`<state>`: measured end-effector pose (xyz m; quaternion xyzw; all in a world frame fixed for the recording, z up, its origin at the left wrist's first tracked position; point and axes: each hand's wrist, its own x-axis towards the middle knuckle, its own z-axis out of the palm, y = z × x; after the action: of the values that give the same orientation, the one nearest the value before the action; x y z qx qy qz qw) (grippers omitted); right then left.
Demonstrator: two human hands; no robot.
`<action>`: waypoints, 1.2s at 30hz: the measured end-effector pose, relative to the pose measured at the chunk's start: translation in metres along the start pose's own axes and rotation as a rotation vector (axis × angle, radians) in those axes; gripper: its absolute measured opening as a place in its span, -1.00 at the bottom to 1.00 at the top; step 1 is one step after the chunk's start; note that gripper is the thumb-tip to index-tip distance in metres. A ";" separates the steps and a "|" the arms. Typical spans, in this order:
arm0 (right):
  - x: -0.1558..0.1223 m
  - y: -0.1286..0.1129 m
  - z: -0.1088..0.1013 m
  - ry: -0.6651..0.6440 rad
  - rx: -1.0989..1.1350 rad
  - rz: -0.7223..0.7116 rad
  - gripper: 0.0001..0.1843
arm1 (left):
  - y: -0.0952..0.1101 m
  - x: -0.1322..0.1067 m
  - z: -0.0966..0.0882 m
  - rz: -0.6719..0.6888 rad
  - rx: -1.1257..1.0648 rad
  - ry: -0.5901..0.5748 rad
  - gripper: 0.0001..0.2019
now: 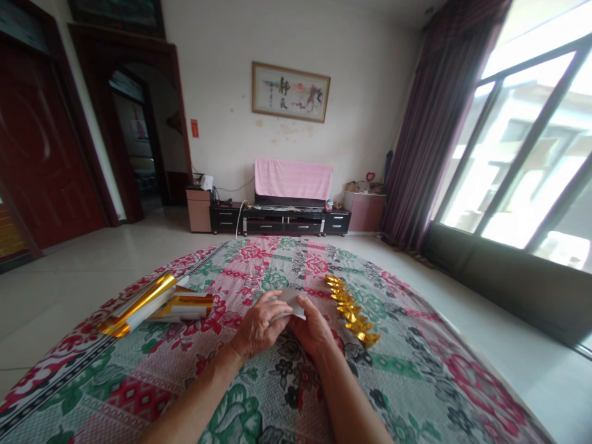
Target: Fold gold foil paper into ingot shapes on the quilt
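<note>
Both hands meet over the middle of the flowered cloth, around a small sheet of paper (292, 298) whose pale grey-white side faces up. My left hand (264, 324) is closed on its left edge, fingers bent over the top. On the other edge, my right hand (312, 327) pinches the paper with the thumb on top; its other fingers are mostly hidden underneath. To the right of my hands runs a row of several folded gold paper ingots (349, 308). Gold foil paper in loose rolls (152, 302) lies to the left, white inside.
The patterned cloth (231, 394) covers the wide surface before me. Beyond it stands a low black TV cabinet (287, 225) with a pink cloth (293, 177) over the screen. Purple curtains (420, 123) and a large window are at right, a red door (44, 135) at left.
</note>
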<state>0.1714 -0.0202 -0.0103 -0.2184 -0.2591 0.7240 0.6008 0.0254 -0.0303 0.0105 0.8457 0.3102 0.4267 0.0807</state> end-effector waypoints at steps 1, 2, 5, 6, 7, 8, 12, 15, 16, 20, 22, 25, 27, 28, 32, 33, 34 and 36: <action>0.000 0.001 0.000 -0.001 0.008 -0.003 -0.81 | 0.001 0.001 0.000 -0.037 -0.026 0.033 -0.80; -0.001 0.001 0.000 -0.002 0.020 -0.011 -0.82 | 0.001 0.002 0.001 -0.071 -0.048 0.069 -0.81; -0.001 0.003 0.000 -0.028 0.017 -0.038 -0.83 | 0.003 0.003 0.003 -0.140 -0.081 0.164 -0.83; -0.001 0.003 0.001 -0.035 0.008 -0.045 -0.82 | 0.003 0.004 0.004 -0.161 -0.085 0.187 -0.83; -0.001 0.003 0.001 -0.037 0.000 -0.051 -0.82 | 0.002 0.004 0.004 -0.185 -0.090 0.203 -0.84; -0.001 0.003 0.002 -0.037 -0.005 -0.054 -0.83 | 0.002 0.003 0.005 -0.211 -0.099 0.211 -0.84; -0.003 0.003 0.005 -0.052 -0.032 -0.047 -0.87 | -0.003 0.002 0.009 -0.314 -0.188 0.152 -0.82; -0.003 0.004 0.006 -0.089 -0.053 -0.037 -0.88 | -0.006 0.001 0.010 -0.379 -0.222 0.122 -0.82; -0.003 0.005 0.006 -0.093 -0.051 -0.034 -0.87 | -0.006 0.001 0.011 -0.392 -0.218 0.128 -0.83; -0.004 0.004 0.008 -0.055 -0.019 0.004 -0.76 | -0.008 0.001 0.011 -0.406 -0.190 0.174 -0.86; -0.006 0.003 0.010 -0.070 -0.024 0.016 -0.67 | -0.009 0.000 0.010 -0.414 -0.179 0.187 -0.86; -0.009 0.002 0.013 -0.125 -0.101 -0.017 -0.64 | -0.011 0.000 0.010 -0.449 -0.167 0.195 -0.83; -0.009 0.003 0.013 -0.144 -0.174 -0.047 -0.71 | -0.013 0.000 0.011 -0.464 -0.161 0.200 -0.82; -0.009 0.004 0.012 -0.146 -0.198 -0.057 -0.73 | -0.013 -0.001 0.011 -0.468 -0.155 0.203 -0.82; -0.006 0.009 0.009 -0.137 -0.196 -0.073 -0.79 | -0.015 -0.001 0.012 -0.491 -0.158 0.210 -0.83; -0.005 0.010 0.009 -0.136 -0.190 -0.077 -0.80 | -0.015 -0.001 0.012 -0.505 -0.182 0.212 -0.83; -0.004 0.010 0.008 -0.134 -0.186 -0.079 -0.81 | -0.015 -0.002 0.013 -0.525 -0.222 0.218 -0.81; -0.003 0.011 0.007 -0.123 -0.182 -0.086 -0.83 | -0.016 -0.002 0.014 -0.575 -0.353 0.246 -0.72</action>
<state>0.1594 -0.0258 -0.0116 -0.2157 -0.3694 0.6830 0.5921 0.0278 -0.0169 -0.0064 0.6391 0.4645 0.5321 0.3042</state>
